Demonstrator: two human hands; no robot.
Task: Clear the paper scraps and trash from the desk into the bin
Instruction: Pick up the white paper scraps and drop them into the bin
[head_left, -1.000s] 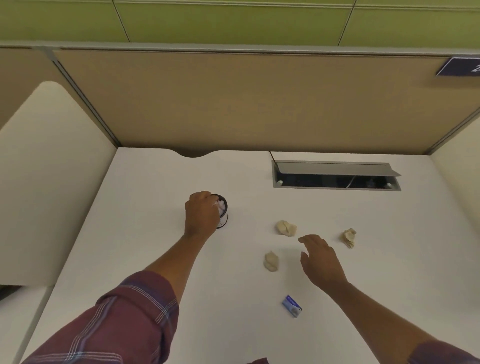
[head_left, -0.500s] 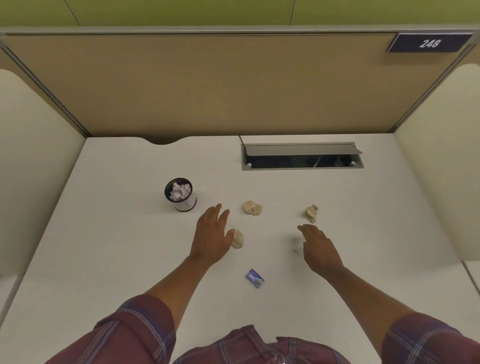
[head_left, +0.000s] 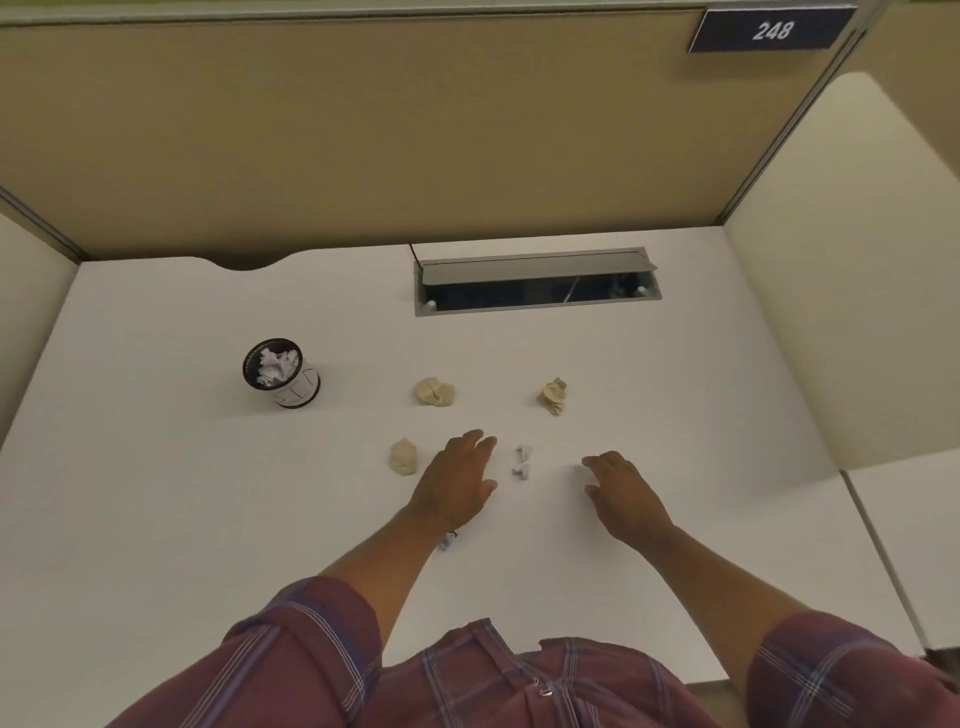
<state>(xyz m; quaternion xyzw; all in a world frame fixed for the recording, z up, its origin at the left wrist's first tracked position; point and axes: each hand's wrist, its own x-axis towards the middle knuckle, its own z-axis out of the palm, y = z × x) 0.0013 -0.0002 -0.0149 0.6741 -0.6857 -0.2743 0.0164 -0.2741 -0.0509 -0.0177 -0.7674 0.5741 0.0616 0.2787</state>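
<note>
On the desk (head_left: 675, 395), your left hand (head_left: 454, 480) and right hand (head_left: 621, 488) hover with fingers spread and empty, either side of a white scrap (head_left: 522, 461). Three tan paper balls (head_left: 435, 391) lie nearby; the bin (head_left: 280, 372) stands far left.

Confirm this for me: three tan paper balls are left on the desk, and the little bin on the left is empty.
The bin is not empty. The head view shows the small bin on the left already holding crumpled white paper. The rest stands: three tan paper balls are left on the desk.
</note>
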